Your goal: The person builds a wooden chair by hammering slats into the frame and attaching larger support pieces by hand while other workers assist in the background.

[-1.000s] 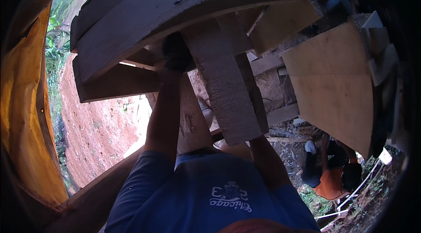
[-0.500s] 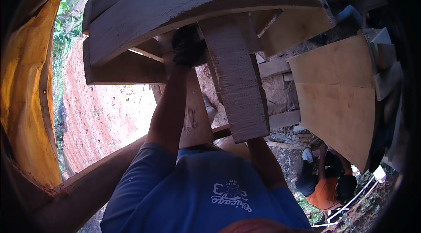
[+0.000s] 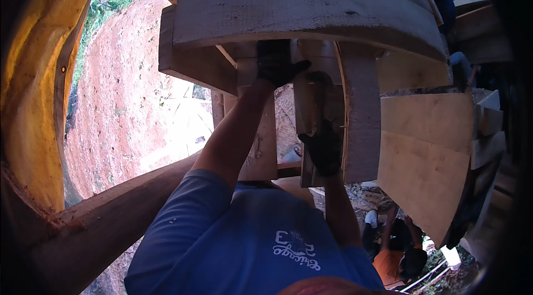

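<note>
Both my hands wear dark gloves. My left hand [image 3: 275,64] reaches under the front edge of a wide wooden form of planks [image 3: 305,9]; its thumb sticks out to the right and its fingers lie up against the inner wood. Lower and to its right, my right hand [image 3: 323,150] is closed around the lower end of a tan-and-dark hand tool [image 3: 318,100] with a curved dark top; shadow hides its exact kind. An upright board [image 3: 361,117] stands just right of that hand, and another lies behind the tool. A light plank [image 3: 262,145] runs down below my left hand.
A thick timber beam [image 3: 111,228] slants across the lower left beside an orange-yellow sheet [image 3: 33,84]. Large plywood panels [image 3: 425,156] stand at right. Below them crouches a person in an orange top [image 3: 388,267]. Reddish soil slopes [image 3: 122,89] beyond.
My view has shifted, so the wooden form sits further right. My right hand, hidden behind the upright board before, now shows with the hand tool. My left thumb now points out right.
</note>
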`<action>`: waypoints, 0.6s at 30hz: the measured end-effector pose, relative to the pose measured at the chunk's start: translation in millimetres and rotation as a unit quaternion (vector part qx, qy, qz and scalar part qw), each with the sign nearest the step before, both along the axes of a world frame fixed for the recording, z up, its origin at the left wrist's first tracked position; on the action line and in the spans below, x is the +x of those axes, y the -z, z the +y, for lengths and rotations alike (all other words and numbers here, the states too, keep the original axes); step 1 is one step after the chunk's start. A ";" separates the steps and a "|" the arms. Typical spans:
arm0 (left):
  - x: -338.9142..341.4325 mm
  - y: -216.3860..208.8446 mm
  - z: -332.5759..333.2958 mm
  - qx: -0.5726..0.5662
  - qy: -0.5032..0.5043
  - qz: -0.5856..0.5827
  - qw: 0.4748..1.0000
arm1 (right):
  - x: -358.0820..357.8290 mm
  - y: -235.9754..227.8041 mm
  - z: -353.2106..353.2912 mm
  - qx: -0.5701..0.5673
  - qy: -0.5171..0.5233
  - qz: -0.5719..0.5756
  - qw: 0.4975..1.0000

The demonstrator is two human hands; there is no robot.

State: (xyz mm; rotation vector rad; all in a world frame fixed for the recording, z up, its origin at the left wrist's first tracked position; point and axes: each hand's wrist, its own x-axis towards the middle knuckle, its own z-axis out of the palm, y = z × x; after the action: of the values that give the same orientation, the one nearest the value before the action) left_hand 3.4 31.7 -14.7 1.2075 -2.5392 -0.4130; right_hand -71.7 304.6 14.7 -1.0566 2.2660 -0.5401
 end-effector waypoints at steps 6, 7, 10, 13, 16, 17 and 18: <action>0.7 10.0 3.7 0.037 -0.002 -0.043 0.998 | -28.3 -34.6 14.9 -0.075 0.007 0.019 0.997; 0.9 8.8 3.1 0.050 0.006 -0.041 0.998 | -30.1 -41.7 12.0 -0.093 0.008 0.020 0.995; 2.5 8.1 -0.6 0.071 0.023 -0.041 0.996 | -32.8 -64.6 -5.6 -0.141 -0.011 0.032 0.989; 0.9 14.6 -3.0 0.075 0.025 -0.051 0.996 | -28.5 -86.1 -34.7 -0.159 -0.039 0.057 0.985; -5.7 17.4 -3.9 0.107 0.028 -0.074 0.991 | -20.4 -101.5 -63.8 -0.143 -0.058 0.093 0.984; -3.2 19.5 -6.8 0.121 0.023 -0.085 0.989 | -19.8 -100.5 -75.0 -0.134 -0.072 0.100 0.983; -0.6 21.7 -9.9 0.135 0.019 -0.095 0.986 | -20.3 -96.6 -86.1 -0.120 -0.088 0.105 0.983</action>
State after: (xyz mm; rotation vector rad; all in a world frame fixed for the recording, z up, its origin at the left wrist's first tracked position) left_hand 2.8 21.8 -36.5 1.3514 -2.7400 -0.7004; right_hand -92.1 218.5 111.4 -1.4817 2.2959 -0.6665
